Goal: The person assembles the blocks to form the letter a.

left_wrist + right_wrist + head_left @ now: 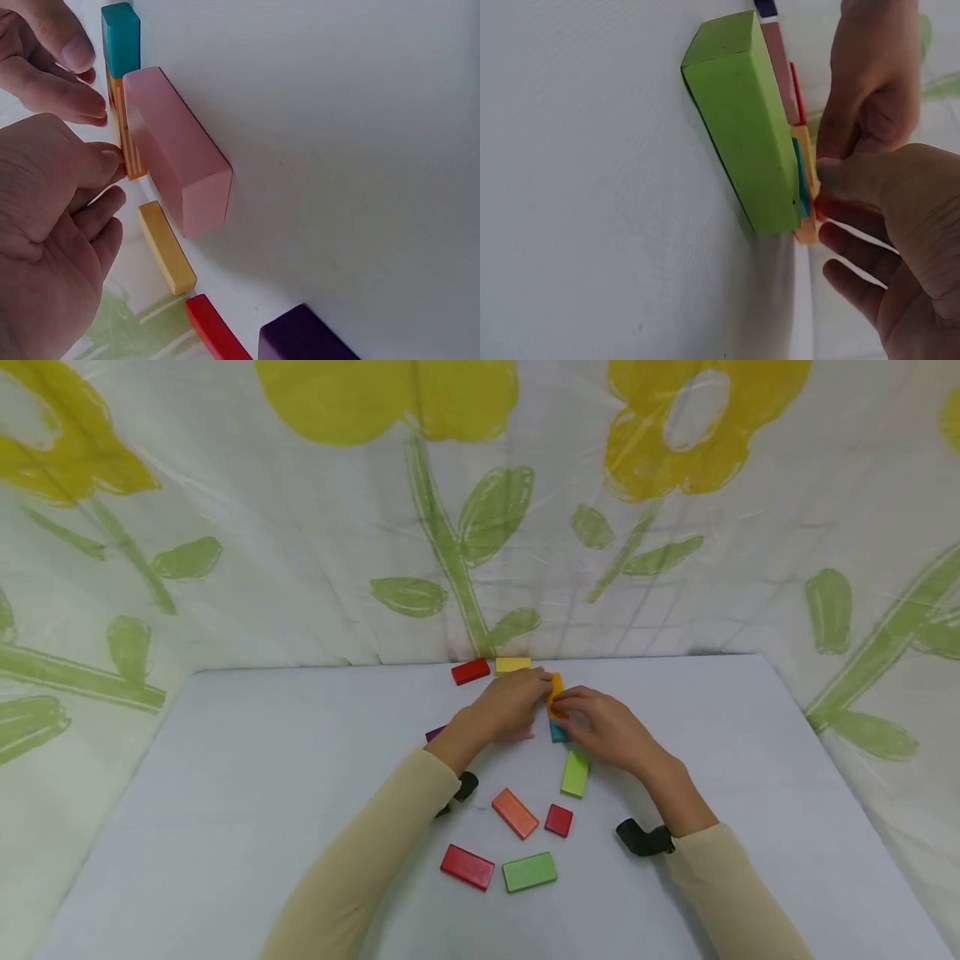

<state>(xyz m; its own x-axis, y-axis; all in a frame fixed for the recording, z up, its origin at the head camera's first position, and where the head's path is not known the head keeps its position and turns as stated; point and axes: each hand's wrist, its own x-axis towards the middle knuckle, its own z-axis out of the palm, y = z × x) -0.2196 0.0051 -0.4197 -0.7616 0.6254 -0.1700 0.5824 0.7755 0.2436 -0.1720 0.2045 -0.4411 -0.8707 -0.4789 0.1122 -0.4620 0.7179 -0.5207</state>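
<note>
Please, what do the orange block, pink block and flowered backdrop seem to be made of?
Orange block: perhaps painted wood; pale lines along its side could be grain, or print.
Pink block: painted wood or plastic, satin, from its even colour and soft sheen.
Flowered backdrop: likely thin fabric, though plastic sheet is possible; soft creases show.

Head view: orange block [556, 683] part-hidden by right hand [613, 729], pink block [519, 735] by left hand [513, 700]

I get soft, even light overhead; the wrist views look dimmer, with soft shadows on the table [375, 150].
</note>
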